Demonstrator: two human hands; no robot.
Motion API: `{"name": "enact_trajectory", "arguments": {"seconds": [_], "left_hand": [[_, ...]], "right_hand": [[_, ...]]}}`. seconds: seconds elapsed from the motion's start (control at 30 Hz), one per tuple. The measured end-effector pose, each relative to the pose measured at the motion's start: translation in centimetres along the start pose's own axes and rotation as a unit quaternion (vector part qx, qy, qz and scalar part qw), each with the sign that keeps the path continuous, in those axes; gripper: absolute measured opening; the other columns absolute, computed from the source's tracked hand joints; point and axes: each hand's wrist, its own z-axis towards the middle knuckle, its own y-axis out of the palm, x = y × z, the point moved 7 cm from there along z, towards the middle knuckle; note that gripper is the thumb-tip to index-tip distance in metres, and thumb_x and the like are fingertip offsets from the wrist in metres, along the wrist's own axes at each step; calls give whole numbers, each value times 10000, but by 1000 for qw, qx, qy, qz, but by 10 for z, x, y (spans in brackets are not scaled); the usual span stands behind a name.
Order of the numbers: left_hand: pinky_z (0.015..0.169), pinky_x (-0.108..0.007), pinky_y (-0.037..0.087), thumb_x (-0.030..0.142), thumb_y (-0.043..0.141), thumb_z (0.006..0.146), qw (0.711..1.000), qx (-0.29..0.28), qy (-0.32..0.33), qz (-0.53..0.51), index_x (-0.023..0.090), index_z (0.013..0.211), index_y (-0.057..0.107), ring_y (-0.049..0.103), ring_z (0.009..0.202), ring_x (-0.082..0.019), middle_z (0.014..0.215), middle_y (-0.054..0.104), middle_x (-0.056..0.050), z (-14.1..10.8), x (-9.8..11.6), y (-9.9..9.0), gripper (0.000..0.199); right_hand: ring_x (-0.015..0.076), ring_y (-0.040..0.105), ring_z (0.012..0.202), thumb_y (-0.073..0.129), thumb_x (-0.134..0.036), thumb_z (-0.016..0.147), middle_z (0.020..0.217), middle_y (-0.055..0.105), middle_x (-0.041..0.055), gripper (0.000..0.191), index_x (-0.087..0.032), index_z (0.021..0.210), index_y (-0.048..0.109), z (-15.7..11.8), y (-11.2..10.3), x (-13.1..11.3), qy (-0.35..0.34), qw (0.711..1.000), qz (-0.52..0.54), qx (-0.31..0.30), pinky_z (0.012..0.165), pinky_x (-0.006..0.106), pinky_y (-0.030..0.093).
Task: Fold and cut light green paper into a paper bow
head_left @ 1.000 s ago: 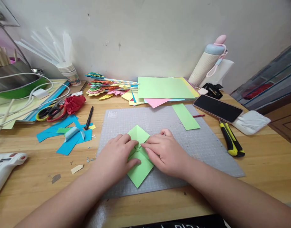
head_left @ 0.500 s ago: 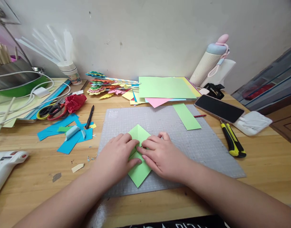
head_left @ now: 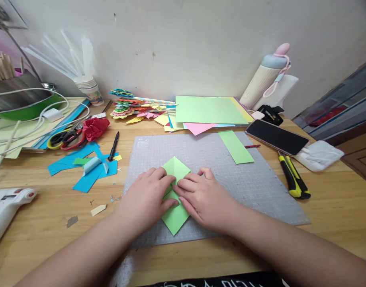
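Observation:
A folded green paper [head_left: 174, 223] lies on the grey cutting mat [head_left: 248, 187], with a pointed corner at its top and another at its bottom. My left hand [head_left: 149, 193] presses on the paper's left side, its thumb and forefinger bent round the edge. From the right, my right hand [head_left: 200, 195] rests on the paper with its fingertips near the middle, almost meeting the left fingers. Both hands cover the paper's side corners. A green paper strip [head_left: 236, 147] lies on the mat's upper right.
Blue scraps [head_left: 87, 181], a black pen [head_left: 114, 146], scissors [head_left: 66, 137] and a glue gun [head_left: 9, 203] are at the left. Coloured sheets [head_left: 211, 109] lie at the back. A phone [head_left: 276, 136] and a yellow-black cutter [head_left: 294, 177] sit at the right.
The whole view has shifted very slightly. My right hand's fingers have moved a little on the paper; my left hand keeps its place on it.

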Motion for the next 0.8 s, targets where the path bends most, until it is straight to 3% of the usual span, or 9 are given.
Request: {"name": "enact_trajectory", "arguments": {"seconds": [0.4,0.63,0.8], "left_hand": [[863,-475,458,374,670,808,1000,-5,-4,9,212,1129,612,529,1007,-286,1033,574,-59,0,1,2,365],[874,-479,452,377,680,797,1000,-3,-5,10,220,1140,608,529,1023,-291,1049,575,-60,0,0,3,385],[868,-472,451,378,694,788,1000,-2,-4,4,218,1133,608,529,1018,-288,1049,577,-59,1,-1,3,390]], "right_hand": [[225,522,968,412,-242,959,1015,674,46,280,-160,1125,623,1,4,2,-6,1000,-21,-16,887,439,195],[233,504,975,441,-261,937,993,656,47,245,-210,1062,646,3,1,6,15,999,-30,-14,888,442,197],[223,523,920,441,-219,926,939,668,61,247,-144,1036,650,0,6,-2,-19,998,-51,9,952,454,160]]}}
